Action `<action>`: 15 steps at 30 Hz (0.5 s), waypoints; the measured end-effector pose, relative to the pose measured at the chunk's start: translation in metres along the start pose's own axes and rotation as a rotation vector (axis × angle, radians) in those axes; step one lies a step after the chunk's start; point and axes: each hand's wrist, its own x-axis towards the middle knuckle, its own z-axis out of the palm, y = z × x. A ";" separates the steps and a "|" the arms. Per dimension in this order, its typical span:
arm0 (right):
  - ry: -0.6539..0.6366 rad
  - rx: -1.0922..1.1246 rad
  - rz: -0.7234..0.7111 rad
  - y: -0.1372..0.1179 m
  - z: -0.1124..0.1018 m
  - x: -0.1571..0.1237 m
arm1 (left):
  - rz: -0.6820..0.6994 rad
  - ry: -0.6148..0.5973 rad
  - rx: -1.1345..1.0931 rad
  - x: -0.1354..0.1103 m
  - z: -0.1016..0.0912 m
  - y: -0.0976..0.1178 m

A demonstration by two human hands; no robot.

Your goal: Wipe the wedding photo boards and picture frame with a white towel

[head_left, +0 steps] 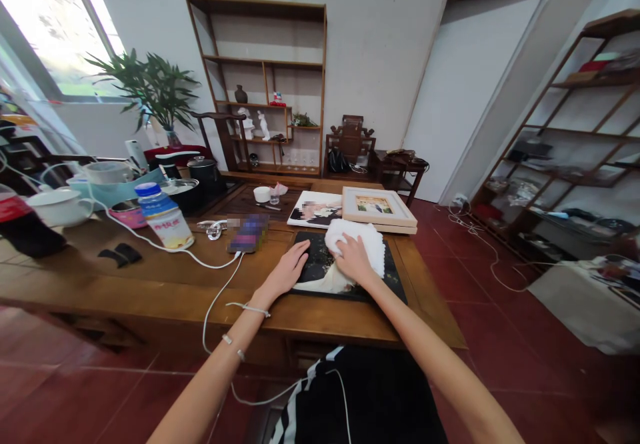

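A dark photo panel point(316, 272), showing a white gown in its lower part, lies flat near the table's front edge. My left hand point(293, 267) rests along the panel's left edge, fingers stretched out and touching it. On the panel's upper right, my right hand point(354, 261) presses a bunched white cloth point(373, 241), fingers bent over it. The cloth covers part of the picture. Just behind are a white photo print point(303, 203) and, to its right, light-framed pictures point(405, 214) that look stacked.
Left of the panel, a phone point(249, 234) lies with a white cable point(206, 311) plugged in. Farther left stand a blue-capped bottle point(165, 221), a cola bottle point(25, 231), a white pot point(60, 205) and a dark pot point(205, 176). A small white cup point(261, 195) sits farther back.
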 end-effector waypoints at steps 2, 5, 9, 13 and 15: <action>-0.018 0.014 -0.058 -0.018 0.001 -0.006 | -0.026 0.064 -0.035 0.000 -0.002 0.004; -0.073 0.087 -0.257 -0.043 -0.005 -0.028 | -0.042 0.139 -0.085 -0.001 -0.004 0.007; -0.142 0.211 -0.477 -0.053 -0.023 -0.062 | -0.055 0.171 -0.111 -0.002 -0.004 0.008; -0.161 0.217 -0.346 -0.032 -0.039 -0.074 | -0.029 0.073 -0.081 -0.002 -0.003 0.009; -0.155 0.159 -0.195 -0.015 -0.040 -0.066 | -0.018 0.030 -0.054 -0.003 -0.003 0.009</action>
